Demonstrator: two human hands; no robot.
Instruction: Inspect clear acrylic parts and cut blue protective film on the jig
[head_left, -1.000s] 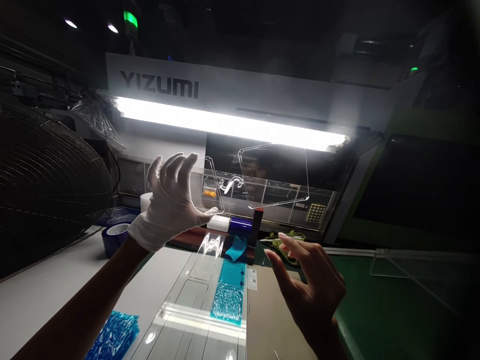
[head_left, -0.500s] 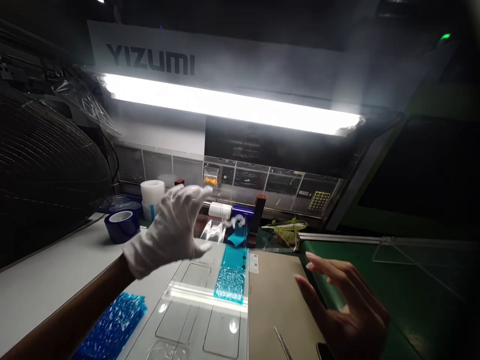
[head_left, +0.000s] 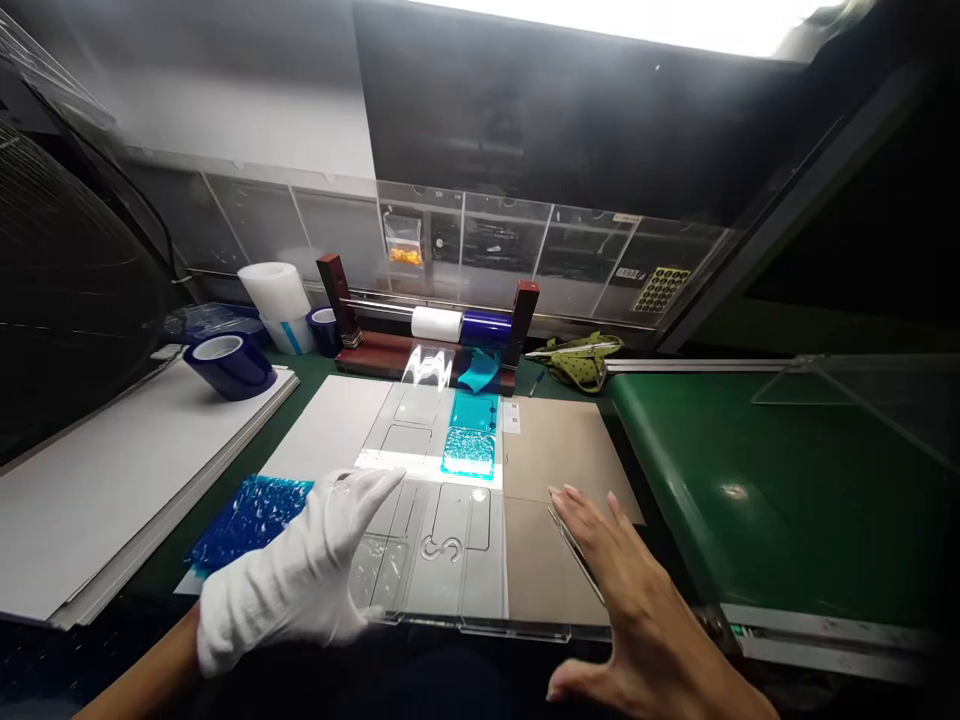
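Note:
My left hand, in a white glove, is open at the left front of a clear plate with outlined pockets. A small clear S-shaped piece is over the plate, apart from both hands; whether it rests there I cannot tell. My bare right hand is open, fingers spread, above the brown cardboard. Tweezers lie beside its fingers, partly hidden; I cannot tell if they touch. Farther back on the plate is teal film. Dark blue film pieces lie left of my glove.
A wooden stand holds a white roll and a blue roll at the back. A dark blue tape roll sits on stacked white sheets at left. At right lies a green belt surface.
My view has tilted downward. The clear S-shaped piece, earlier in front of my gloved hand, now shows nearer me over the plate, and my hands are nearer the plate's front. Both hands stay open.

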